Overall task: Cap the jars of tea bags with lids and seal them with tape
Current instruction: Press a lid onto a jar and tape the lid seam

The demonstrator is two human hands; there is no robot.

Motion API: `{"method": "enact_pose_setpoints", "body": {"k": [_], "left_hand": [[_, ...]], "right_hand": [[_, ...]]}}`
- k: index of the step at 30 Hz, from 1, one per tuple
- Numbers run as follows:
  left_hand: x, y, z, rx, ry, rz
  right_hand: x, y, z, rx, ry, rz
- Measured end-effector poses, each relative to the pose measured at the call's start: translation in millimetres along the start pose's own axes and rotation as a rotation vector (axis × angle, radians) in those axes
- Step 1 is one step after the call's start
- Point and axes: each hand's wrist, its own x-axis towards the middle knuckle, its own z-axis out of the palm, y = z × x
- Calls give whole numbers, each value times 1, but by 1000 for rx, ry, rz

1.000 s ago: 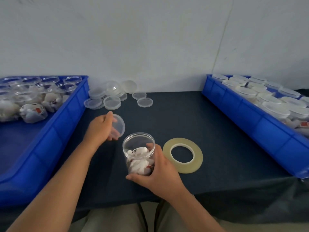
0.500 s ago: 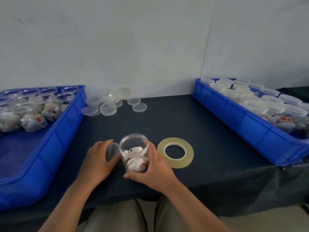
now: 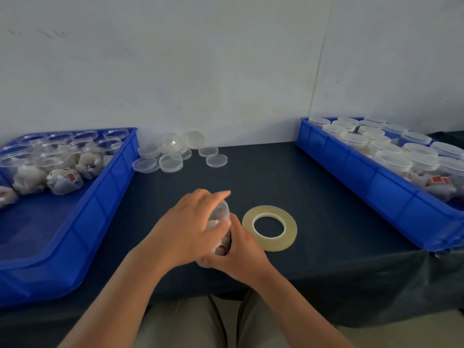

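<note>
Seen from the person's own head, looking down at a table (image 3: pixel 288 177) draped in dark cloth, against a pale wall. Both bare forearms reach in from the bottom edge and meet near the table's front edge, around a small clear plastic jar (image 3: pixel 224 217) of white tea bags. The left hand (image 3: pixel 185 227) comes in from the lower left, palm down over the jar's mouth, knuckles raised, its fingers curved round the top rim with the forefinger stretched out past the far side. Whether a lid lies under the palm cannot be told. The right hand (image 3: pixel 241 249) comes in from the lower right and wraps the jar's lower body from the right, with the thumb along the side, steadying it on the cloth. Most of the jar is hidden between the two hands. Just beside the right hand, to its right, a roll of clear tape (image 3: pixel 270 228) lies flat on the cloth, untouched. At the back by the wall sits a scatter of loose clear lids (image 3: pixel 170 162). A blue tray (image 3: pixel 105 197) on the left holds open jars of tea bags (image 3: pixel 62 156); another blue tray (image 3: pixel 351 172) on the right holds capped jars (image 3: pixel 391 159).
</note>
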Motion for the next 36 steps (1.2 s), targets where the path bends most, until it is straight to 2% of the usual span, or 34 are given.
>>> {"method": "enact_pose_setpoints", "body": {"k": [8, 11, 14, 18, 22, 25, 28, 33, 36], "left_hand": [[11, 30, 17, 477, -42, -58], [16, 37, 26, 520, -16, -82], [15, 29, 24, 441, 26, -30], [6, 10, 20, 212, 103, 143], [8, -3, 7, -125, 69, 241], [11, -10, 7, -268, 60, 272], [8, -29, 11, -336, 94, 225], [-17, -71, 16, -508, 231, -18], [-30, -61, 19, -574, 203, -119]], "right_hand": [[4, 5, 4, -151, -30, -36], [5, 6, 5, -150, -20, -56], [6, 6, 3, -120, 13, -65], [8, 5, 1, -59, -10, -44], [7, 8, -2, 12, -90, -69], [5, 6, -4, 40, -94, -63], [4, 6, -3, 73, -87, -24], [5, 5, -2, 55, -70, 5], [5, 5, -1, 65, -69, -13]]}}
